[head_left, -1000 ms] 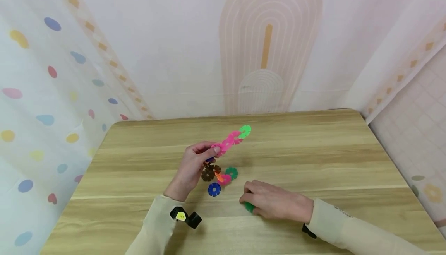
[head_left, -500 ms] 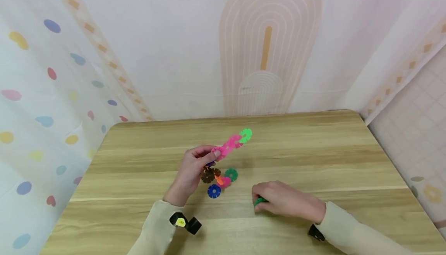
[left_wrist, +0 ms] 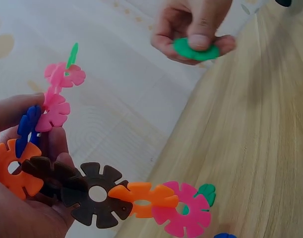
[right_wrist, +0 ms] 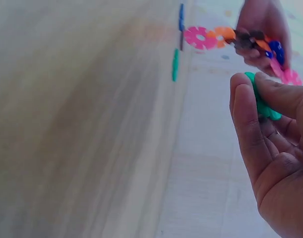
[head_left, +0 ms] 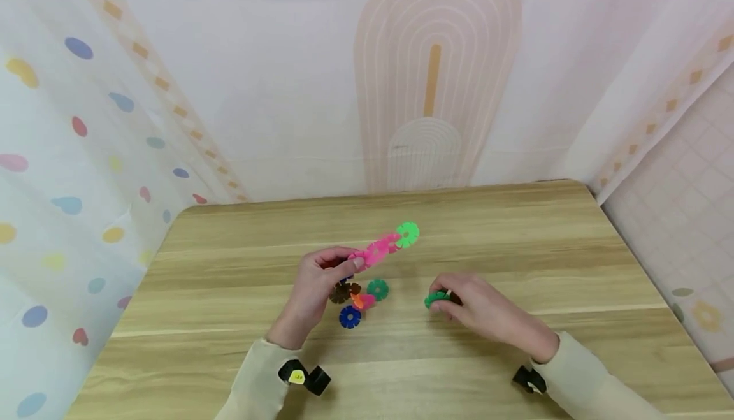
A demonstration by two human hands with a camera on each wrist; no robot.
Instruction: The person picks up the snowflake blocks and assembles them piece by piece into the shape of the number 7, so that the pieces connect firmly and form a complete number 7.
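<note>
My left hand (head_left: 314,286) grips a chain of interlocked plastic flower discs (head_left: 383,245) above the wooden table (head_left: 545,241). Pink discs tipped by a light green disc (head_left: 408,234) stick up to the right; brown, orange and pink discs (left_wrist: 141,199) hang down toward the table. My right hand (head_left: 478,308) pinches a single dark green disc (head_left: 437,297) between thumb and fingers, a little right of the chain. The left wrist view shows that green disc (left_wrist: 196,49) held above and beyond the chain. In the right wrist view the green disc (right_wrist: 260,101) sits at my fingertips.
A blue disc (head_left: 350,317) and a teal green disc (head_left: 378,289) lie on the table under the chain. Patterned fabric walls close in at the back and sides. Bare tabletop stretches to the left, right and front edges.
My right hand lifted the dark green disc off the table and carried it up and right, toward the chain. The left hand lowered the chain slightly.
</note>
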